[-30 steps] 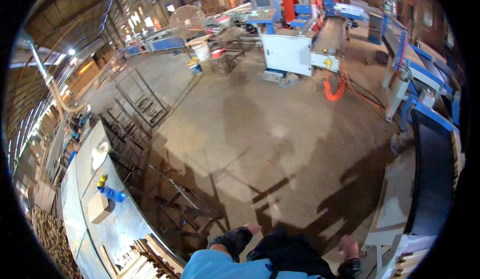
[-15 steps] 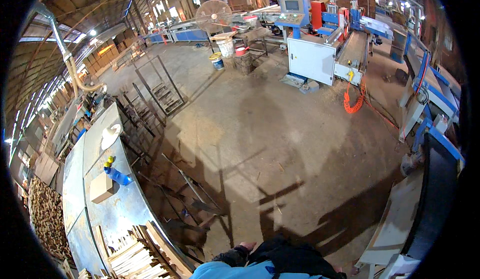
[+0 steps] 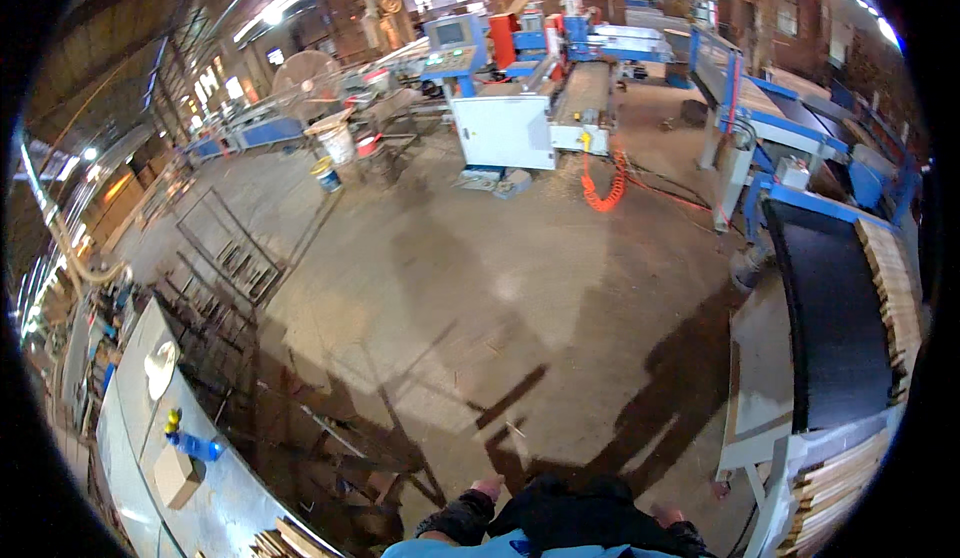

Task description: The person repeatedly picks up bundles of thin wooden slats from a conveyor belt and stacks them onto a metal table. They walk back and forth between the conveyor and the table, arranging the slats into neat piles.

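Note:
My left hand hangs low at the bottom middle, in front of my dark-clad legs. Nothing shows in it, but its fingers are too small to read. Partly hidden beside my body, my right hand is blurred, and its fingers cannot be made out. Neither hand touches any work surface. To the left is a metal-topped table with a blue bottle, a cardboard-coloured block and a pale hat. Wooden strips lie at its near end. On the right, more wooden strips lie beside a black conveyor belt.
A white-and-blue machine with a control panel stands ahead, an orange coiled hose hanging to the floor. Dark metal frames stand left of the concrete floor. Buckets and a large fan are farther back.
My view has turned right: the machine and table have shifted left in the picture. More of the conveyor and its wooden strips shows, and my right hand is more visible.

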